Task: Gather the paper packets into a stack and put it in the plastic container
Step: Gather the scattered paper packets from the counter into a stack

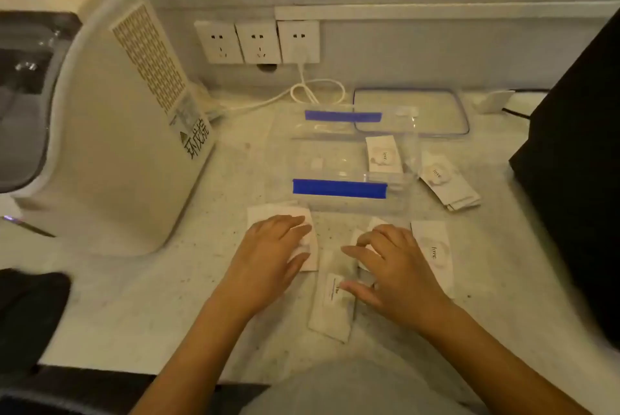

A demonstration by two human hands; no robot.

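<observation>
A clear plastic container (349, 200) with blue clips stands on the pale counter, one paper packet (382, 154) showing through its wall. White packets printed "love" lie around it: a small pile (449, 181) to its right, one (432, 247) beside my right hand, one (332, 307) between my hands. My left hand (268, 257) lies flat, fingers spread, on a packet (278, 213) near the container's front left corner. My right hand (396, 270) hovers with curled fingers touching a packet (359, 236) under it.
The container's lid (412, 102) with a blue seal lies behind it. A large white appliance (117, 132) stands at the left, a black box (577, 179) at the right. Wall sockets (258, 42) and a white cable (315, 89) are at the back.
</observation>
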